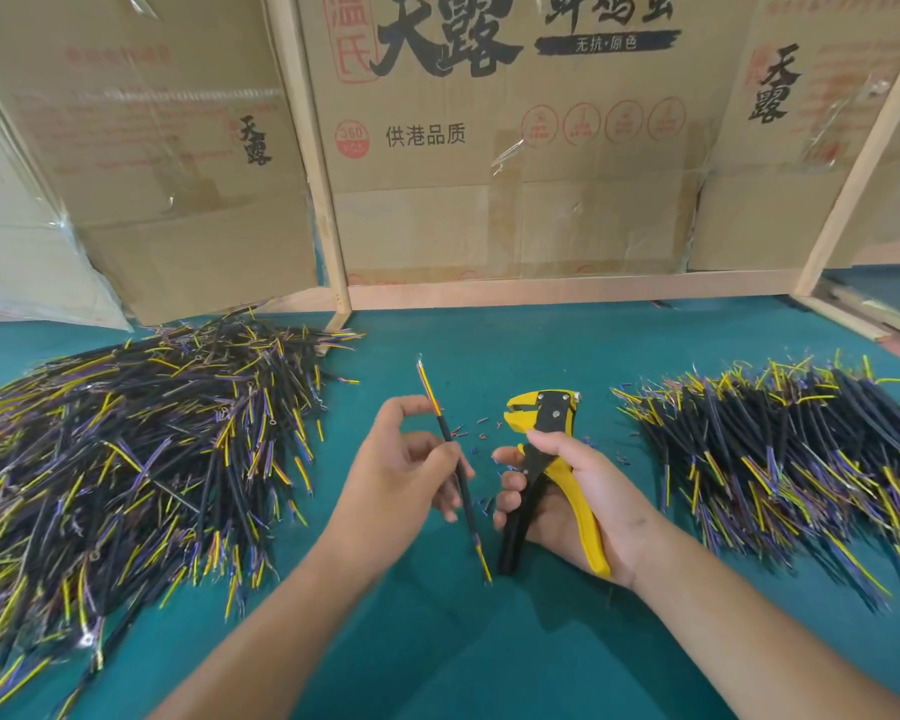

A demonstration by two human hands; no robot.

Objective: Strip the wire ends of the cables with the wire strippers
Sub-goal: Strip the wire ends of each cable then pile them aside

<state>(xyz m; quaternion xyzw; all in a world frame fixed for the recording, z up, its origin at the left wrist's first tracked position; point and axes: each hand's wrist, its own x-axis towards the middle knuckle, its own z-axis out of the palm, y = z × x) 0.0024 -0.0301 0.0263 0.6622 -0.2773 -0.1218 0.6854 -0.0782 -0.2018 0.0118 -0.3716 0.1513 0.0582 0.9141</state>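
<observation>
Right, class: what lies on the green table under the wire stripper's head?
Small bits of stripped insulation lie scattered on the green table beneath and beside the wire stripper. The right hand and left hand hide whatever lies under them.

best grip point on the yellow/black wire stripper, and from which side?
Grip the two long handles of the wire stripper, coming from its right, as the right hand does. The handles splay apart toward the person; the toothed head points away, toward the cardboard, and stays free.
</observation>
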